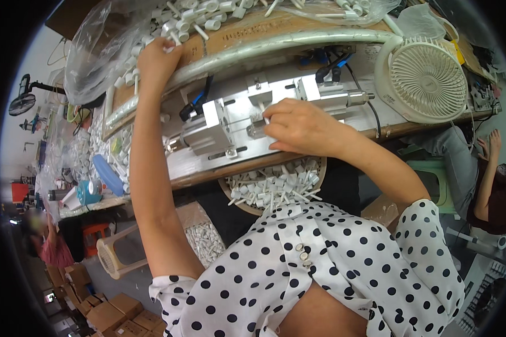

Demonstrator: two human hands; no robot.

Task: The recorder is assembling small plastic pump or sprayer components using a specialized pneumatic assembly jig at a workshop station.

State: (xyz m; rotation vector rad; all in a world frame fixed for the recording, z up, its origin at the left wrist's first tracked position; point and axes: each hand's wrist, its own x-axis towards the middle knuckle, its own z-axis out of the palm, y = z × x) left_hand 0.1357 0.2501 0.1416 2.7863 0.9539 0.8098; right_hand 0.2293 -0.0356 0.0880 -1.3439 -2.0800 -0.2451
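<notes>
My left hand (158,60) reaches to the heap of white plastic parts (211,22) on the cardboard at the back left, its fingers closed on a small white part (168,49). In the middle of the bench, my right hand (301,128) is at a metal fixture (211,132) with air cylinders at its two ends. Its thumb and fingers are pinched around a small white plastic part (262,105), mostly hidden by the fingertips. The parts in the heap look like short round caps with thin stems.
A white fan (427,78) stands at the right of the bench. Below the front edge is a round basket (226,188) of white parts. A plastic-wrapped rail (286,42) bounds the cardboard. Another person (491,168) sits at the right; a stool (110,255) is at the left.
</notes>
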